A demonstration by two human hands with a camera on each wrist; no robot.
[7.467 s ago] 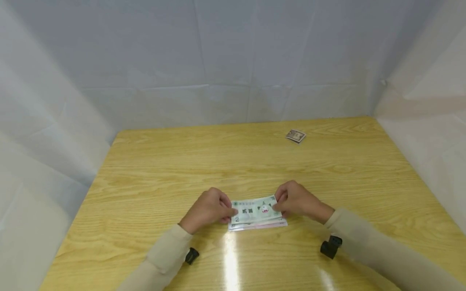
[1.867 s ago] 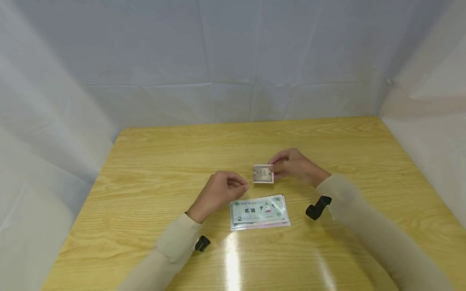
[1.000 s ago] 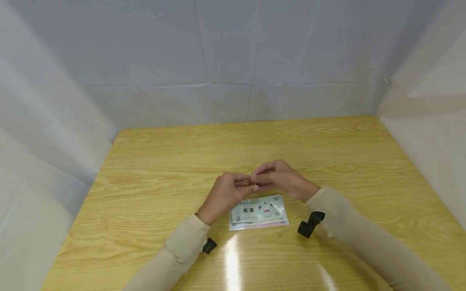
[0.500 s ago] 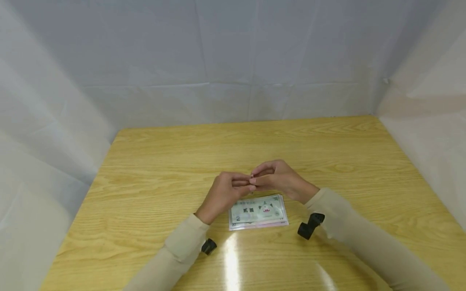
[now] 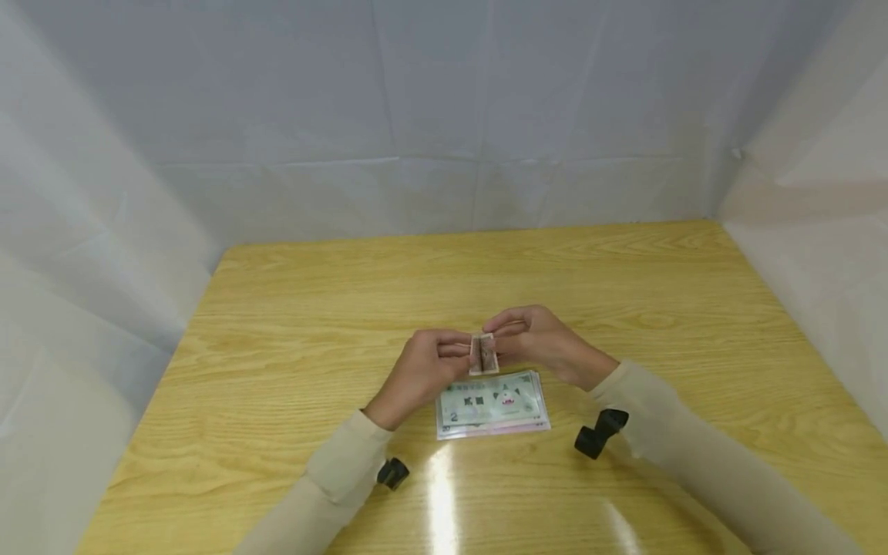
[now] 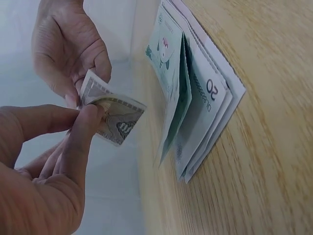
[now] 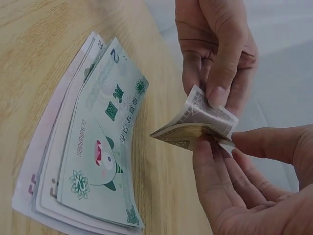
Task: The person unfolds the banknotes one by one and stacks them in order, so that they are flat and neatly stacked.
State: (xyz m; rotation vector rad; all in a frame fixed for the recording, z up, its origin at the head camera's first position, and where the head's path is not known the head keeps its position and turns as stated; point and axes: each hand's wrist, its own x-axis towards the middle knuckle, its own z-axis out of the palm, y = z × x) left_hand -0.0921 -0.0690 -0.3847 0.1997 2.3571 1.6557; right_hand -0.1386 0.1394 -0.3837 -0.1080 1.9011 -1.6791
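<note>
Between both hands, a small brown folded banknote (image 5: 484, 354) is held just above the table, its two halves parting at the crease in the right wrist view. My left hand (image 5: 423, 373) pinches its left side between thumb and fingers. On the other side my right hand (image 5: 544, 345) pinches it with thumb and fingertips. Directly below the hands lies a stack of larger play banknotes (image 7: 100, 147), a green one marked 2 on top, with paler and pinkish notes showing beneath. The notes in the stack bow up slightly at their edges.
The wooden table (image 5: 312, 308) reaches back to a pale cloth hanging (image 5: 444, 196). More white cloth (image 5: 819, 254) stands along the right side, and on the left too. A black wrist camera (image 5: 600, 433) hangs under the right sleeve.
Earlier, the brown note lay at the back right; my right hand brought it to the centre. My left hand left the stack and took hold of it. Its printed face now turns toward the head view.
</note>
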